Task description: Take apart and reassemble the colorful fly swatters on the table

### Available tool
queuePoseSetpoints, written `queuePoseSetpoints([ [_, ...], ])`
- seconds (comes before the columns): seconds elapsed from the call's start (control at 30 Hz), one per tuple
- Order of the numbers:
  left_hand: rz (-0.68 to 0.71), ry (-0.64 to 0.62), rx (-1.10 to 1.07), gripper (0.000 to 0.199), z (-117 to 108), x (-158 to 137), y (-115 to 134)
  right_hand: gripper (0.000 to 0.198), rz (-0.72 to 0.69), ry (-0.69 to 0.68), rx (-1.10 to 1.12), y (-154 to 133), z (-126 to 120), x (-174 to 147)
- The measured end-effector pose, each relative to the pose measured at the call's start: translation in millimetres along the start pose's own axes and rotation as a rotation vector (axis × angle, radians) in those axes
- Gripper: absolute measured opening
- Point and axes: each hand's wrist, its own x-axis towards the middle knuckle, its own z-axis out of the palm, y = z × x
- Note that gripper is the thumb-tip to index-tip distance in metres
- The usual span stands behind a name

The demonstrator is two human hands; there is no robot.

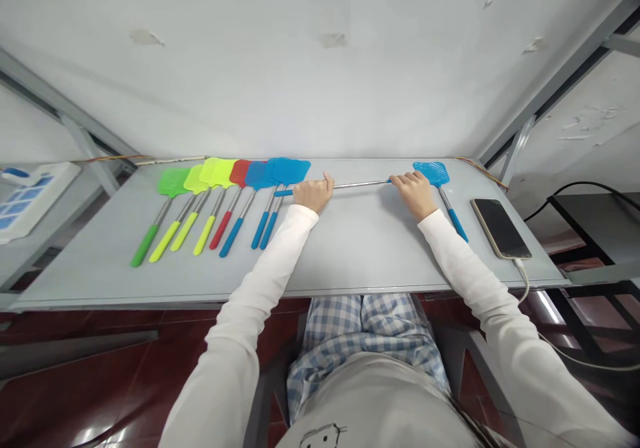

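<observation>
A telescopic fly swatter (361,185) lies crosswise between my two hands, its metal rod drawn out long. My left hand (313,195) is closed around its blue handle, whose end sticks out on the left. On the other end, my right hand (414,193) grips the blue neck by the head. That head is largely hidden by the hand or overlaps another blue one. Just right of my right hand, a blue fly swatter (454,220) rests on the table, handle toward me.
Several fly swatters in green (145,245), yellow, red (221,229) and blue (231,237) lie in a row on the grey table (345,261). A phone (501,228) with a white cable lies at the right. A white wall stands behind; metal posts flank the table.
</observation>
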Motion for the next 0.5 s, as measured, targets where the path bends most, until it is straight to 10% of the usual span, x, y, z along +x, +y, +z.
queuePoseSetpoints([
  [0.5,0.082,-0.151,0.066,0.059,3.4,-7.3,34.7,0.032,-0.085,-0.053,0.082,-38.2,-5.0,0.9],
])
